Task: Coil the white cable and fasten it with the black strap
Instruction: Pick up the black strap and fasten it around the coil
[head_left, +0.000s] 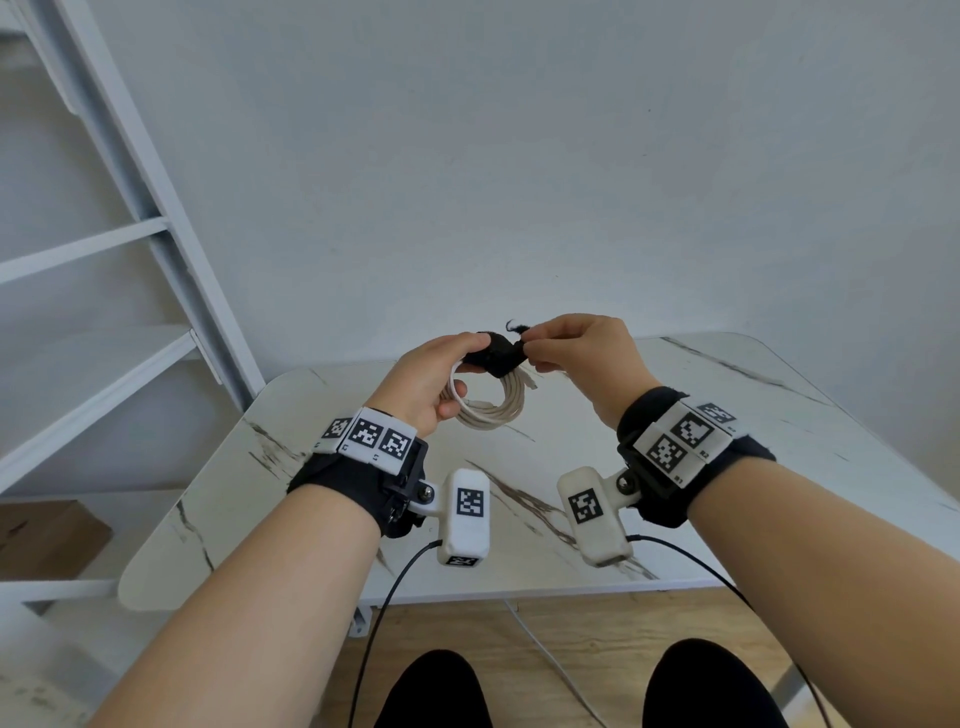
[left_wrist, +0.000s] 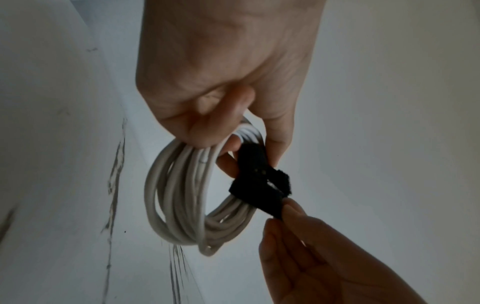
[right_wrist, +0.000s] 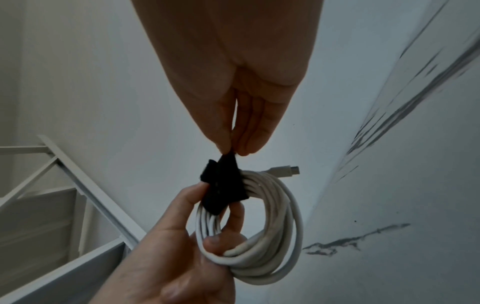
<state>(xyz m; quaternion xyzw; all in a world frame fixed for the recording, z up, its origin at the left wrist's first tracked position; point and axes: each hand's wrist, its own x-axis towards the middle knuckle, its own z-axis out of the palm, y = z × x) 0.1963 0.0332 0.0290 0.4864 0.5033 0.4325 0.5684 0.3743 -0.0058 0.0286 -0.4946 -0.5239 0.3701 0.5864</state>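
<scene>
Now above the surface (head_left: 727, 395) | left hand (head_left: 431, 384) grips coiled white cable (head_left: 491, 408) | black strap (head_left: 496, 356) wraps the coil's top | right hand (head_left: 582, 353) pinches the strap's free end.

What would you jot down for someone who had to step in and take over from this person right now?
Left hand: grips the white cable, coiled and held above the table.
Right hand: pinches the free end of the black strap.
Done: coiling; the strap goes round the bundle.
Left: pull the strap snug and press its end down. One plug sticks out of the coil.
</scene>
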